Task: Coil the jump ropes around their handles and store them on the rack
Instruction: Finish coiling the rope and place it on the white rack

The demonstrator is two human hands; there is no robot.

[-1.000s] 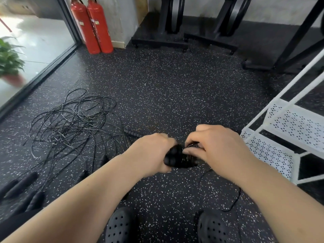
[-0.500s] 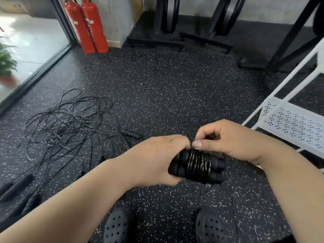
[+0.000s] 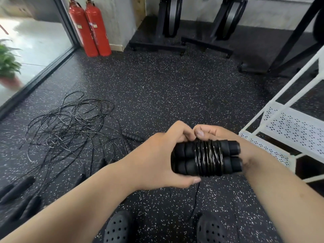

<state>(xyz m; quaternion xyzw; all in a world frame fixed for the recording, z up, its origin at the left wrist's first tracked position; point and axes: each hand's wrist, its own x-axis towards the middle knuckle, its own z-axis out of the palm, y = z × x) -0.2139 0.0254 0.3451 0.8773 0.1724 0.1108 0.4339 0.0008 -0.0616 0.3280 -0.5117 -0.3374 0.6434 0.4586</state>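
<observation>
A coiled jump rope, two black foam handles side by side with glossy black cord wound around their middle, is held at centre. My left hand grips the handles' left end, thumb underneath. My right hand holds the bundle from behind, its thumb pressing the cord on top. A short loose tail of cord hangs below. A tangle of other black jump ropes lies on the floor to the left, with loose handles near the lower left. The white perforated rack stands at the right.
Two red fire extinguishers stand by the back wall beside a glass door. Black exercise machine bases line the back. A black frame rises at the far right. My black perforated shoes show at the bottom on speckled rubber flooring.
The bundle has turned to lie level and rose toward the camera. My right thumb moved from pinching the cord onto the top of the coil, and the hanging tail is shorter.
</observation>
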